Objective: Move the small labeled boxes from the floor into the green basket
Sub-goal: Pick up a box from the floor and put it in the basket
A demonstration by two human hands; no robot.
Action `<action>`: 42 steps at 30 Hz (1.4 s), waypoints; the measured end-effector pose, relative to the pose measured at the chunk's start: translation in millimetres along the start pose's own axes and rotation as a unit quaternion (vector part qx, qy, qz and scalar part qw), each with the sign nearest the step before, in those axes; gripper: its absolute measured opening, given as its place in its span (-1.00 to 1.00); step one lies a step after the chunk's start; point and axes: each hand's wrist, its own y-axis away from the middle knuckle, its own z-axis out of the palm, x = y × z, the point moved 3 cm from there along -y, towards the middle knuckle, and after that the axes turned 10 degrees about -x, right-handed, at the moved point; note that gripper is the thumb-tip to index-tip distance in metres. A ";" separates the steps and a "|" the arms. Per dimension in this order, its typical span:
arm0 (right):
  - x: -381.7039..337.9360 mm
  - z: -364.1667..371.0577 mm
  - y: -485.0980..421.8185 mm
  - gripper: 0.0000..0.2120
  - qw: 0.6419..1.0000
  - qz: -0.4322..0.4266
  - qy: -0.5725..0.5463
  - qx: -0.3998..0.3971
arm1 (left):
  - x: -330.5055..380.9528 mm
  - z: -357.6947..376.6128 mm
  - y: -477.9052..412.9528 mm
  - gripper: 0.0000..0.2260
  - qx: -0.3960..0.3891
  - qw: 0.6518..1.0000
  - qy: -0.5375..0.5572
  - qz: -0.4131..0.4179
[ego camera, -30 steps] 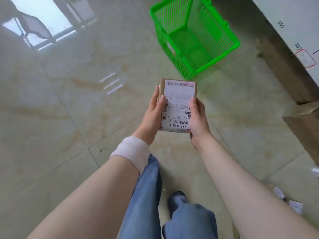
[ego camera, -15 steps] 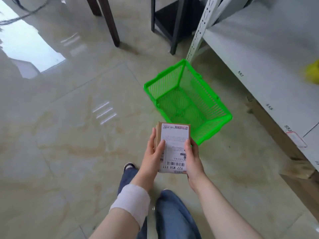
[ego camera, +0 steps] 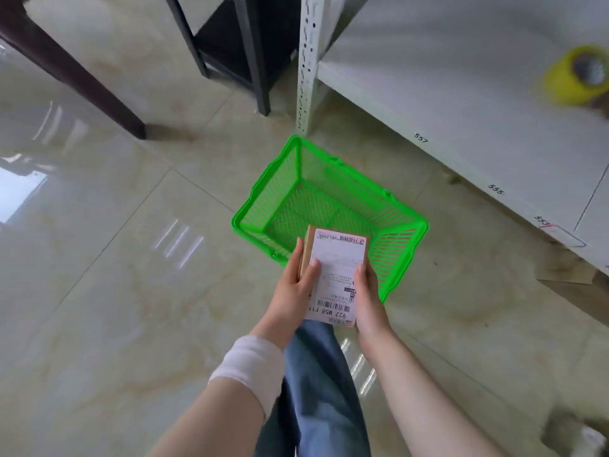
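Note:
I hold a small brown cardboard box (ego camera: 334, 268) with a white shipping label on top, between both hands. My left hand (ego camera: 291, 291) grips its left side, thumb on the label. On the right side, my right hand (ego camera: 367, 298) holds it the same way. The box hovers over the near rim of the green plastic basket (ego camera: 260, 206), which stands on the tiled floor with nothing visible inside. A white band wraps my left wrist.
A white metal shelf (ego camera: 461, 94) with number tags runs along the right, with a yellow tape roll (ego camera: 575, 75) on it. Dark furniture legs (ego camera: 75, 77) and a black stand (ego camera: 244, 54) are behind the basket. Flat cardboard (ego camera: 566, 272) lies under the shelf.
The view has tilted up and I have stepped closer to the basket. The box, held the same way in both hands, now overlaps the basket's near rim.

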 end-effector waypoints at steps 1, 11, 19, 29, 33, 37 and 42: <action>-1.9 -6.7 -10.7 -0.54 1.000 -0.001 -0.003 0.012 | 3.0 4.1 -14.2 -0.49 -0.006 1.000 -0.014 -0.009; 47.9 -73.2 -155.5 -0.55 0.979 0.034 -0.146 0.136 | -54.1 25.7 -200.7 -0.52 -0.100 0.961 -0.228 -0.124; 148.8 -115.9 -322.2 -0.57 0.937 0.069 -0.248 0.237 | -164.2 12.1 -370.8 -0.54 -0.222 0.890 -0.369 -0.148; 176.2 -127.9 -337.6 -0.52 0.950 0.065 -0.149 0.266 | -200.4 -11.7 -380.3 -0.46 -0.162 0.889 -0.392 -0.171; 150.5 -148.0 -331.3 -0.47 0.939 0.028 0.217 0.266 | -204.2 -24.8 -348.6 -0.43 0.040 0.911 -0.293 -0.288; 141.3 -149.1 -349.4 -0.51 0.907 0.024 0.365 0.211 | -220.0 -18.7 -334.1 -0.53 0.034 0.944 -0.090 -0.315; 143.0 -145.4 -332.0 -0.49 0.947 0.035 0.146 0.284 | -189.9 -2.6 -347.3 -0.46 -0.051 0.940 -0.220 -0.254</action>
